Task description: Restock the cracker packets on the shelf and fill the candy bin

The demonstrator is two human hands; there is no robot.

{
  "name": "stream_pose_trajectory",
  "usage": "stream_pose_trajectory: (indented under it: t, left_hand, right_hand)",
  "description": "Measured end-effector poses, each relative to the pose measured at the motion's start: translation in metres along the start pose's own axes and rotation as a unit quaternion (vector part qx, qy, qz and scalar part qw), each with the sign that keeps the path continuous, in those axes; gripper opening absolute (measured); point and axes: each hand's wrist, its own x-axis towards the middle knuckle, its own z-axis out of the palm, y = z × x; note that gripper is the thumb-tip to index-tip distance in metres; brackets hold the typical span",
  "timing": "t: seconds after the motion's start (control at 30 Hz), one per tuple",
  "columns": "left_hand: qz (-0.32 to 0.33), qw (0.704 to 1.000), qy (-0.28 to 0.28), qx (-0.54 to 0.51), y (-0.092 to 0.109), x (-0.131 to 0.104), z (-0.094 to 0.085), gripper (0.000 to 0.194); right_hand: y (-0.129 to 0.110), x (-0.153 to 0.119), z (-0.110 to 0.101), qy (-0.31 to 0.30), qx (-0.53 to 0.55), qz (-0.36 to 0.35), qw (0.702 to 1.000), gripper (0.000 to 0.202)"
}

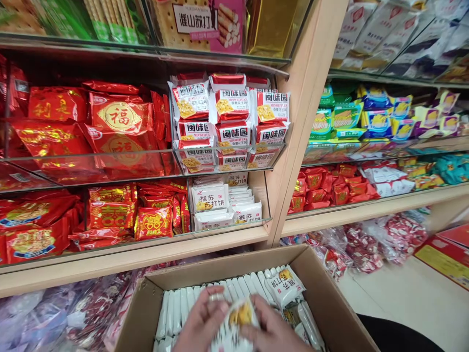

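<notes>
Packet [237,324], white with a yellow picture, is between both hands, above the near part of the open box [331,305]. The left hand [207,320] holds its left side and the right hand [271,326] its right side, slightly blurred. White packs [183,308] stand on edge in the box; one pack [285,286] lies tilted on top, far right. Beyond, the left shelf [146,261] bears similar packs [210,198] beside red bags [154,221].

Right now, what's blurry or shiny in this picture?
Head view: the packet in the right hand is blurred, lettering smeared; head view: the left hand looks soft; head view: white-and-red shelf packets are legible; head view: glints dot the red wrappers.
</notes>
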Motion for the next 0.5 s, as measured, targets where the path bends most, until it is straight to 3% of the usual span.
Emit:
stream_pose_trajectory:
  t: [0.07,0.2,0.33,0.5]
  left_hand:
    - [0.02,0.993,0.096,-0.064,0.012,-0.001,0.008,0.04]
    - [0.046,0.976,0.214,-0.001,0.018,-0.008,0.022,0.039]
    - [0.065,0.973,0.221,0.007,0.012,-0.011,0.025,0.034]
    - [0.137,0.962,0.236,0.017,0.008,-0.008,0.024,0.033]
  right_hand:
    - [-0.013,0.01,-0.004,-0.01,0.076,0.023,0.997,0.035]
    - [-0.025,0.023,-0.001,0.031,0.136,-0.018,0.99,0.029]
    - [-0.021,0.027,0.009,0.128,0.115,-0.049,0.984,0.036]
    - [-0.017,0.026,0.012,0.135,0.157,-0.043,0.977,0.034]
